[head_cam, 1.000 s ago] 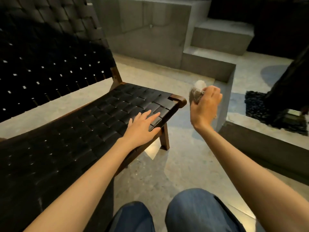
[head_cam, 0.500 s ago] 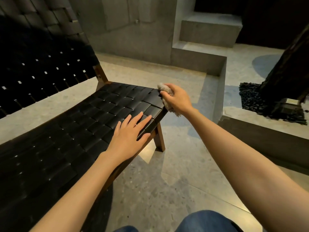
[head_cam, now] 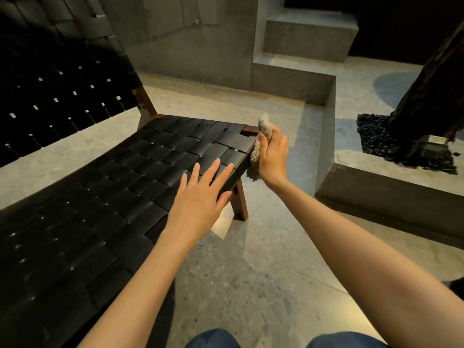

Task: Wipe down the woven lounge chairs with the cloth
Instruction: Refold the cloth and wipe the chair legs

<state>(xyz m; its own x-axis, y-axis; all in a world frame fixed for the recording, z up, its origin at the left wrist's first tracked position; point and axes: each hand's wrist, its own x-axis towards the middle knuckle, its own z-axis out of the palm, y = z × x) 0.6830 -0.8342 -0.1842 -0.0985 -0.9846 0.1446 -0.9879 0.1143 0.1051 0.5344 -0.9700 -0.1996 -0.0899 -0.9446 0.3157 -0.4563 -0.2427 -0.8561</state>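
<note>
Grey cloth [head_cam: 261, 144], bunched in the right hand [head_cam: 273, 156], presses against the woven lounge chair [head_cam: 155, 162] at its front corner. Left hand [head_cam: 200, 197] lies flat, fingers spread, on the seat.

Left hand [head_cam: 198, 199] flat, fingers [head_cam: 213, 169] straight; right hand [head_cam: 273, 155] grips cloth [head_cam: 265, 127].

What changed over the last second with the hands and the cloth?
The right hand, gripping the cloth, swung in from the air beside the chair and now presses the cloth against its front corner edge. The left hand stayed flat on the chair.
</note>
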